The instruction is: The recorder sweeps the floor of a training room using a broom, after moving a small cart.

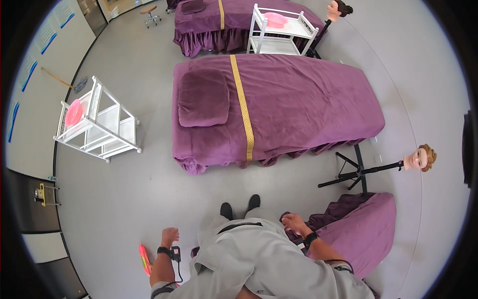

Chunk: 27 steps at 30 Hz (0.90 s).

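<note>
My left hand [169, 236] hangs over the grey floor at my left side, fingers curled in, with nothing visible in them. On that wrist is a dark band with a small cabled box [175, 253]. My right hand [296, 224] is in front of my right hip, its fingers closed at a small piece of dark purple cloth [285, 216]; the grip is partly hidden. Just beyond it lies the ruffled skirt of a purple-covered bed [366, 231], mostly behind my body and right arm. A black band [310, 239] circles my right wrist.
Ahead stands another purple-covered bed [308, 104] with a pillow [204, 97] and gold strip. White trolleys [112, 122] carry pink basins [74, 113]. A mannequin head [420, 158] on a black tripod [356, 172] stands right. A pink-red object [145, 259] lies left.
</note>
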Available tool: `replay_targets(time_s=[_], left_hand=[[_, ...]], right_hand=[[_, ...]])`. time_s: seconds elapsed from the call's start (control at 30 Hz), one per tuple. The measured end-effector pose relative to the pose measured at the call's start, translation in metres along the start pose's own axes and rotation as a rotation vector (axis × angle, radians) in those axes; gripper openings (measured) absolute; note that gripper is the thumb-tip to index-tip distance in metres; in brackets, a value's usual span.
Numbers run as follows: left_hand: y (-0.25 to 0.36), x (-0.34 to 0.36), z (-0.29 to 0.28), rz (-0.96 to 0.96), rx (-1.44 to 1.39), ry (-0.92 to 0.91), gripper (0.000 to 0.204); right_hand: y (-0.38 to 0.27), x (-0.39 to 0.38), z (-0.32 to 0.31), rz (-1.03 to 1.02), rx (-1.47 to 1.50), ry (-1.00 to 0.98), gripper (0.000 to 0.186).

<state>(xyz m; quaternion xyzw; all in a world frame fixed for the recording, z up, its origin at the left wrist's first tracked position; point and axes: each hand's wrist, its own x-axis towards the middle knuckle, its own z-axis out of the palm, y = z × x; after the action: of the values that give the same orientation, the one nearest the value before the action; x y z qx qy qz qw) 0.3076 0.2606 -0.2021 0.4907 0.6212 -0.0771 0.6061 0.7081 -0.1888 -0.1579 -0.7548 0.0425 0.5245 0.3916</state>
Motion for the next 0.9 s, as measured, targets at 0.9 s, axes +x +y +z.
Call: replay_targets(time_s=[0.9], left_hand=[[0.017, -0.019, -0.037, 0.259, 0.139, -0.085, 0.028]], right_hand=[[-0.14, 0.134, 0.07, -0.002, -0.401, -0.014, 0.022]])
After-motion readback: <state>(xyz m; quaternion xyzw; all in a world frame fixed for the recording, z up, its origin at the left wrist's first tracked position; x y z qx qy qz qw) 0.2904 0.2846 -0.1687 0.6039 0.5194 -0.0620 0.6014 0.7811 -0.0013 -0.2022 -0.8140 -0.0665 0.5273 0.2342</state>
